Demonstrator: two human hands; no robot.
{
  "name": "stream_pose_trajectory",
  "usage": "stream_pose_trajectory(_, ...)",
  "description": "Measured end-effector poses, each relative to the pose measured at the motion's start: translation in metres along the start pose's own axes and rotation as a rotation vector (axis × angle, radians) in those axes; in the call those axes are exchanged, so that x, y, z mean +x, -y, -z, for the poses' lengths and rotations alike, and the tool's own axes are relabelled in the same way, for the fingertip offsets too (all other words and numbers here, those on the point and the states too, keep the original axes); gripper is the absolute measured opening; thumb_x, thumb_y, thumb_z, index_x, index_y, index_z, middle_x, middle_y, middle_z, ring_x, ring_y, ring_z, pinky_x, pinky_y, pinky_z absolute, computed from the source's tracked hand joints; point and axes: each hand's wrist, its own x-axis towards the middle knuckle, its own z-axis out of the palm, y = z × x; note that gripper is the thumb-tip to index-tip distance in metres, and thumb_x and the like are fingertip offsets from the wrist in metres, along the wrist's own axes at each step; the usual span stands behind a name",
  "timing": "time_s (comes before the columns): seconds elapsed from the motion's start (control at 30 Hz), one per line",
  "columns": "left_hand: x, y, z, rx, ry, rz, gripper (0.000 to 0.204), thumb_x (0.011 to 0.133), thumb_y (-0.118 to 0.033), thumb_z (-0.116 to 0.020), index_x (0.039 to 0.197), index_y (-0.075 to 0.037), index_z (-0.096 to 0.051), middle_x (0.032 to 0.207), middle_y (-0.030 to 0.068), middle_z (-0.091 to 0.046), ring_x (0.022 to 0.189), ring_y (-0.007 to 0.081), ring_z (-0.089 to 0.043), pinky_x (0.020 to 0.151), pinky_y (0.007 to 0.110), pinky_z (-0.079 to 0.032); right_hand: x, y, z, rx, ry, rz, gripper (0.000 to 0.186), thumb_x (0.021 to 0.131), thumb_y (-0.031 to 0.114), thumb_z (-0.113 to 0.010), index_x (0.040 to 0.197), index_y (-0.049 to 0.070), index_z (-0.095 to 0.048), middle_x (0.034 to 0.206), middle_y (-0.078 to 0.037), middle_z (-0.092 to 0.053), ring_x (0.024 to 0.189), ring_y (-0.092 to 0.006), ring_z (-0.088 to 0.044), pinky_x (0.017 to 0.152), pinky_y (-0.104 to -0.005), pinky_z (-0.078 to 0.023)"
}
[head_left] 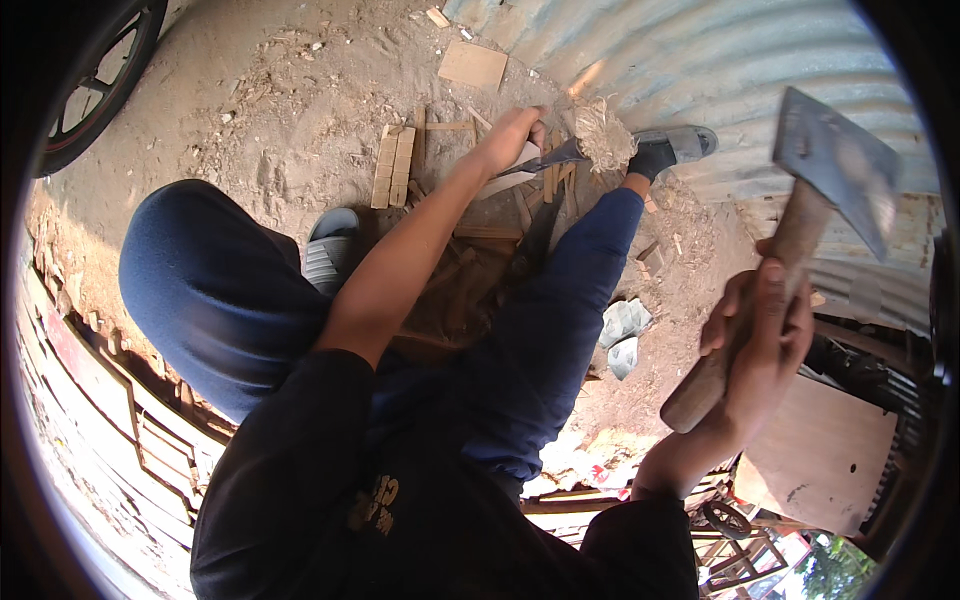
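My right hand (765, 325) is raised at the right, wrapped round the wooden handle of a hatchet-like tool (832, 160) with a broad, flat grey metal head. The head points up, away from everything else. Further forward, my left hand (512, 142) is closed on a dark metal tool (562, 154) with a narrow shaft; its exact kind is unclear. The tool's far end meets a pale, frayed, rough-topped wood block (603, 137) close to my right foot. A pale strip (518, 172) lies by the left hand, and I cannot tell whether the fingers hold it.
Small wood blocks (393, 166) and sticks lie on the dirt ground between my legs. My sandalled foot (680, 143) is beside corrugated metal sheeting (690, 60). A flat board piece (473, 65) lies ahead, a wheel (100, 85) stands far left, and a crumpled packet (624, 335) lies near my right leg.
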Motion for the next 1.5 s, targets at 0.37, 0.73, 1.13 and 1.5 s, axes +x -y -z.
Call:
stream_pose_trajectory(0.37, 0.008, 0.005, 0.001, 0.046, -0.019, -0.093, 0.045, 0.090, -0.031, -0.035, 0.058, -0.001, -0.044, 0.057, 0.0082, -0.046, 0.059, 0.0201, -0.044, 0.065, 0.034, -0.040, 0.005, -0.041, -0.043, -0.194, 0.393, -0.200, 0.017, 0.096, 0.018, -0.055, 0.103, 0.003, -0.050, 0.067, -0.007, -0.055, 0.046, -0.0115, -0.050, 0.043, -0.0267, -0.040)
stream_pose_trajectory(0.73, 0.000, 0.001, 0.006, 0.020, 0.017, -0.017, 0.044, 0.091, -0.030, -0.034, 0.059, -0.001, -0.043, 0.057, 0.0076, -0.044, 0.059, 0.0195, -0.041, 0.063, 0.034, -0.037, 0.010, 0.021, -0.012, 0.349, -0.168, 0.117, 0.026, 0.099, 0.023, -0.051, 0.111, 0.000, -0.049, 0.063, -0.005, -0.048, 0.041, -0.0102, -0.043, 0.037, -0.0240, -0.036)
stream_pose_trajectory(1.13, 0.007, 0.014, 0.008, 0.046, 0.049, -0.038, 0.040, 0.091, -0.035, -0.032, 0.061, -0.010, -0.037, 0.058, 0.0017, -0.036, 0.056, 0.0144, -0.040, 0.058, 0.029, -0.035, -0.001, -0.043, -0.031, 0.025, 0.396, -0.457, 0.020, 0.095, 0.022, -0.055, 0.100, 0.003, -0.054, 0.063, -0.001, -0.049, 0.046, -0.0091, -0.049, 0.042, -0.0250, -0.039)
stream_pose_trajectory(1.5, 0.005, 0.007, 0.008, 0.052, 0.035, -0.032, 0.043, 0.091, -0.031, -0.032, 0.061, -0.004, -0.042, 0.058, 0.0060, -0.043, 0.059, 0.0182, -0.040, 0.063, 0.033, -0.036, -0.009, -0.037, -0.057, 0.139, 0.188, -0.217, 0.018, 0.097, 0.020, -0.054, 0.098, 0.003, -0.049, 0.064, -0.002, -0.048, 0.044, -0.0084, -0.046, 0.040, -0.0236, -0.037)
